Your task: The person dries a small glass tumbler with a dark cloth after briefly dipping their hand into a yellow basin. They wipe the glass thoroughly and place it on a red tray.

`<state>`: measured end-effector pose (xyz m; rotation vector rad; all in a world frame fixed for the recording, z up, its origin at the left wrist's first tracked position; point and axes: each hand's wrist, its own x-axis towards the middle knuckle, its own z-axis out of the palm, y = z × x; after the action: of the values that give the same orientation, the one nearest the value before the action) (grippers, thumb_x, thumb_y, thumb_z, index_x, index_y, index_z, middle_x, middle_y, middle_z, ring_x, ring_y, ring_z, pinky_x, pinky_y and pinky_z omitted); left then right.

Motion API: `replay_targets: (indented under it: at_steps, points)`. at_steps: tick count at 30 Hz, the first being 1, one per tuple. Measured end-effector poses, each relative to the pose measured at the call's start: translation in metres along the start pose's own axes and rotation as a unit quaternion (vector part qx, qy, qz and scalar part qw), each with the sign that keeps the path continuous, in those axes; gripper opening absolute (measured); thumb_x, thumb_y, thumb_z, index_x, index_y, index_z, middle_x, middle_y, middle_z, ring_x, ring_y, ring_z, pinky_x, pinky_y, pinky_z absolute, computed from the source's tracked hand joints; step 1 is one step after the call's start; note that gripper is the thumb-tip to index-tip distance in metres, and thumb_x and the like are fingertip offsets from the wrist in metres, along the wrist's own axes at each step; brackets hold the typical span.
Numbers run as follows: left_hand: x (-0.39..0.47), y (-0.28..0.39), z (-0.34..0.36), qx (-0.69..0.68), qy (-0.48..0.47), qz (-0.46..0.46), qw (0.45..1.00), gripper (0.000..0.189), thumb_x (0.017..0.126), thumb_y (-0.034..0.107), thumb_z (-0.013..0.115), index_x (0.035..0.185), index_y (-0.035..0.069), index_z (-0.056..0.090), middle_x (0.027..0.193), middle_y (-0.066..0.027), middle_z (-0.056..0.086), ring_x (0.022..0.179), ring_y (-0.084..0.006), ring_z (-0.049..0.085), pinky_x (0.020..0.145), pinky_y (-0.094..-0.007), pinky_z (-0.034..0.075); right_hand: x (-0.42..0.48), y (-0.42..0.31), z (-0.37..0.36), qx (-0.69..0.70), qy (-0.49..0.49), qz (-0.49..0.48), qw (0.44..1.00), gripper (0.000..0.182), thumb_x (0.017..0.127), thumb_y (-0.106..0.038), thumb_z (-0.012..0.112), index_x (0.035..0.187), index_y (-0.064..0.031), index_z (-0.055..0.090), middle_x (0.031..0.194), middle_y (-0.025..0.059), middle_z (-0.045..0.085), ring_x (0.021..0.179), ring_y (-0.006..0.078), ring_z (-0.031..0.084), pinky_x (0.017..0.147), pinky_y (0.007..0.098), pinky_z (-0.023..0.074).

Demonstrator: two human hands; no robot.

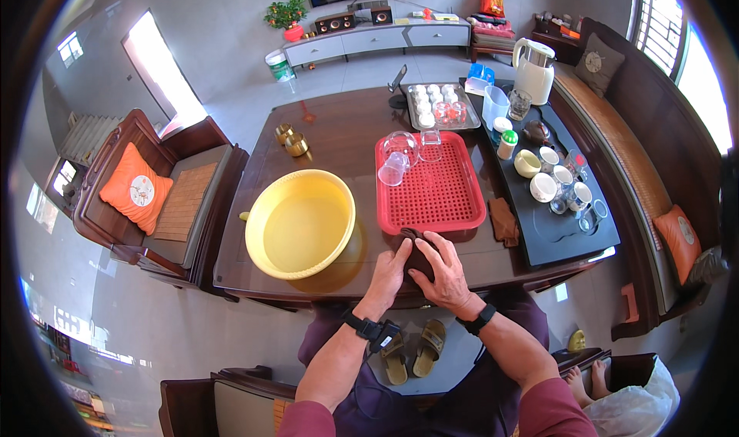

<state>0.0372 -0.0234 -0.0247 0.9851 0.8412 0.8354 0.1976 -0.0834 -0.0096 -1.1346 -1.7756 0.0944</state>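
Observation:
Both hands meet over the near edge of the table, just below the red plastic tray. A dark brown cloth, bunched up, sits between them; whether anything is wrapped inside is hidden. My left hand grips its left side with the thumb on top. My right hand covers its right side, fingers spread over it. The red perforated tray lies directly beyond, with a clear glass bowl, a clear cup and another clear glass at its far end. A yellow plastic basin holding water stands to the left.
A black tea tray on the right bears cups, a teapot and a white electric kettle. A folded brown cloth lies beside it. Further back are two brass cups and a metal tray of small white cups.

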Motion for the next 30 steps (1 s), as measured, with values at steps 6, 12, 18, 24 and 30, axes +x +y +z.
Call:
replay_targets:
  at_steps: [6, 12, 18, 24, 30]
  points:
    - [-0.007, -0.002, -0.002, -0.027, -0.088, -0.004, 0.996, 0.046, 0.108, 0.037, 0.06, 0.137, 0.001, 0.06, 0.125, -0.006, 0.066, 0.109, -0.0147, 0.064, 0.095, -0.0318, 0.054, 0.007, 0.007, 0.003, 0.058, 0.082, 0.074, 0.992, 0.034, 0.087, -0.005, 0.075, 0.119, -0.0007, 0.066, 0.114, 0.0187, 0.067, 0.106, 0.0393, 0.066, 0.094, 0.0436, 0.0545]
    - [-0.015, 0.016, 0.009, 0.259, -0.178, 0.154, 0.937, 0.045, 0.096, 0.012, 0.062, 0.137, -0.006, 0.057, 0.127, -0.0147, 0.066, 0.115, -0.0233, 0.063, 0.105, -0.0376, 0.049, -0.009, 0.046, 0.019, 0.401, 0.16, 0.384, 0.816, 0.017, 0.103, -0.012, 0.061, 0.113, -0.0011, 0.069, 0.102, 0.0043, 0.073, 0.091, 0.011, 0.067, 0.084, 0.0264, 0.0538]
    - [-0.015, 0.02, 0.006, 0.389, -0.194, 0.257, 0.863, 0.039, 0.089, 0.004, 0.062, 0.126, -0.006, 0.06, 0.118, -0.0251, 0.066, 0.107, -0.0397, 0.066, 0.099, -0.0412, 0.052, -0.003, 0.031, 0.009, 0.544, 0.137, 0.482, 0.673, 0.024, 0.106, -0.016, 0.052, 0.117, -0.0008, 0.067, 0.105, 0.0088, 0.074, 0.093, 0.0197, 0.073, 0.086, 0.0329, 0.0591]
    - [-0.018, 0.028, 0.004, 0.348, -0.205, 0.19, 0.895, 0.034, 0.091, 0.004, 0.063, 0.124, -0.007, 0.065, 0.114, -0.026, 0.069, 0.106, -0.0408, 0.068, 0.095, -0.0411, 0.054, -0.012, 0.045, 0.014, 0.565, 0.132, 0.496, 0.647, 0.033, 0.106, -0.024, 0.047, 0.12, -0.0011, 0.066, 0.106, 0.0128, 0.075, 0.089, 0.0239, 0.074, 0.082, 0.0365, 0.0615]
    - [-0.015, 0.016, 0.004, 0.393, -0.184, 0.229, 0.871, 0.029, 0.094, 0.007, 0.068, 0.121, -0.002, 0.068, 0.106, -0.0264, 0.071, 0.098, -0.0441, 0.07, 0.085, -0.0425, 0.056, -0.012, 0.049, 0.011, 0.53, 0.095, 0.513, 0.668, 0.041, 0.108, -0.024, 0.039, 0.133, 0.0, 0.062, 0.113, 0.0158, 0.073, 0.091, 0.028, 0.073, 0.084, 0.0403, 0.0621]
